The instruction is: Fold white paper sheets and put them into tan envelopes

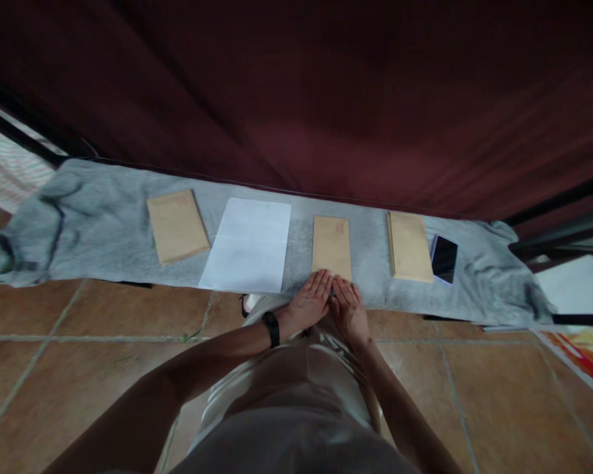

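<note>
Basically, both hands are on the centre kraft envelope, which lies flat w/ its long sides running near–far and a red stamp-like mark at its far R corner. L hand & R hand sit side by side at its near end, fingers straight, laid flat on it, not clenched or gripping; thumbs close together. Black wristband on the L wrist.

Env's near end is close to the near edge of the grey cloth; the far edge of the cloth runs along a maroon curtain. Cloth strip shows btwn env & white sheet on the L; the sheet's near edge reaches about the cloth's near edge. Wider strip on the R, up to the kraft envelope stack, w/ the smartphone just beside its R edge, slightly tilted.

Far L, past the sheet: another kraft envelope, angled, w/ a narrow gap btwn. More cloth beyond it, rumpled at the L end. Near side drops to tiled floor.
</note>
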A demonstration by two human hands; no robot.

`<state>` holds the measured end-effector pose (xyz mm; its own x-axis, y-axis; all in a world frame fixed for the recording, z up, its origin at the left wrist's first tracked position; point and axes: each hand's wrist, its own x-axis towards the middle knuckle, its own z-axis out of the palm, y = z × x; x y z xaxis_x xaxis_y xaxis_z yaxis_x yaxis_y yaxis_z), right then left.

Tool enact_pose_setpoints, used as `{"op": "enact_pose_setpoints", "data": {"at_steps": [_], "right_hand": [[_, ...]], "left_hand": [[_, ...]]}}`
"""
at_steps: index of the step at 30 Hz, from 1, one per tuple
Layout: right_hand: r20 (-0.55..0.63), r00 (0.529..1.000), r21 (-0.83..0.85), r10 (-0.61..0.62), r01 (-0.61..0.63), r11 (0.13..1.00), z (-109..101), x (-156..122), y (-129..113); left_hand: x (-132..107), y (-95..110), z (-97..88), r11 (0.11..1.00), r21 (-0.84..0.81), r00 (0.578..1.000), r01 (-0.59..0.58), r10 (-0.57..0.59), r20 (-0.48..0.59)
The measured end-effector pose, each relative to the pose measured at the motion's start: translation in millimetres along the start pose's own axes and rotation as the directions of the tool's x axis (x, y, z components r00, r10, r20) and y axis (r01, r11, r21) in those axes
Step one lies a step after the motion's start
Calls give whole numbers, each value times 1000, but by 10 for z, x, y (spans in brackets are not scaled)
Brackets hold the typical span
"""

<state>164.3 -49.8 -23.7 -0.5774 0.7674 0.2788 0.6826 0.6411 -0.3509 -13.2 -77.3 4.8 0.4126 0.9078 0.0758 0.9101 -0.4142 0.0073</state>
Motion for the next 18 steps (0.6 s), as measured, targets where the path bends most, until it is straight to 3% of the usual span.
{"op": "enact_pose_setpoints", "data": {"at_steps": [6,11,18], "right_hand": [[-31,999,-24,-11,11,1000,25,-14,-4],[-74,997,-24,-6,5,1000,36,13,-24],[-60,998,-18,36,-37,999,-42,70,-84]], "left_hand": [[144,-64,-64,994,-100,996,31,-39,-83],[661,-267,-31,988,-154,992,0,-19,-124],[1404,-771,63,982,-179,997,53,-63,-50]]}}
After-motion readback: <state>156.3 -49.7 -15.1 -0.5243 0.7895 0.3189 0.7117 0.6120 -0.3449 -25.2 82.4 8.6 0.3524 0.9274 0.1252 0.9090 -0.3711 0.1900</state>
